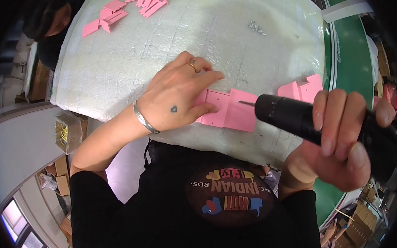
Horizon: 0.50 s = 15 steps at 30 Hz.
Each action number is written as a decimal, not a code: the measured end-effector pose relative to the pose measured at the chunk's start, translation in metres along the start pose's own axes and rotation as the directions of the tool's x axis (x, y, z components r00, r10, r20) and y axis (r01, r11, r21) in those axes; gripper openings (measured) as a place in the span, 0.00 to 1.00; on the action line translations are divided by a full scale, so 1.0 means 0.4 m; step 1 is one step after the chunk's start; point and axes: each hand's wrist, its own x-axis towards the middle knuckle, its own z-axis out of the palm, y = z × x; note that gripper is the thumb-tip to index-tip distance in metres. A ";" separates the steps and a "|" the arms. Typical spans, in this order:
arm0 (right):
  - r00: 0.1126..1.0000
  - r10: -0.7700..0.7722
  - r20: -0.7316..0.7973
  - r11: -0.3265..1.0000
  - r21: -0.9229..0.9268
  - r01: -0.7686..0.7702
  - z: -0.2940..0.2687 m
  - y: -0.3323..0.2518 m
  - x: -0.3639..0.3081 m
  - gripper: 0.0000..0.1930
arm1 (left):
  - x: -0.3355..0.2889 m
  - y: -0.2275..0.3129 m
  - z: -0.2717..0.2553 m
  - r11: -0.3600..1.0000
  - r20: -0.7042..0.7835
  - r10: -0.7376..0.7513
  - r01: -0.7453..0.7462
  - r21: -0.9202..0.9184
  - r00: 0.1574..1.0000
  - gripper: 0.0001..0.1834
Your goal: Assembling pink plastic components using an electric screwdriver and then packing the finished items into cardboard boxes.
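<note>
My right hand [341, 147] is wrapped around a black electric screwdriver [289, 116]. Its thin metal bit points left and hovers over the right part of a pink panel piece [241, 110], though I cannot tell the gap. My left hand [176, 91] reaches in over the left end of that pink piece. Its thumb lies along or just above the panel, while the index finger stretches past the far edge, apart from the thumb. The panel has small holes and a raised joint, and its left end is hidden under my hand.
Another pink part [301, 90] lies to the right, beside the screwdriver. Small screws [256, 28] are scattered farther back on the plastic-wrapped work surface [126, 64]. Several pink pieces [110, 15] lie at the far left, near another person [56, 23]. A green surface [355, 55] runs along the right.
</note>
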 end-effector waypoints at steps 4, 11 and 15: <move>0.995 -0.048 0.092 0.998 0.050 0.044 0.032 0.017 -0.011 0.21 | 0.003 -0.010 -0.007 0.999 0.136 -0.029 0.024 0.038 0.990 0.19; 0.991 0.031 0.131 0.996 -0.089 -0.020 0.063 0.041 -0.011 0.22 | 0.020 -0.013 -0.004 0.951 0.385 -0.177 0.258 -0.171 0.906 0.18; 0.993 0.024 0.117 0.991 -0.130 -0.009 0.073 0.045 -0.006 0.22 | 0.024 -0.007 0.002 0.925 0.360 -0.214 0.307 -0.224 0.908 0.17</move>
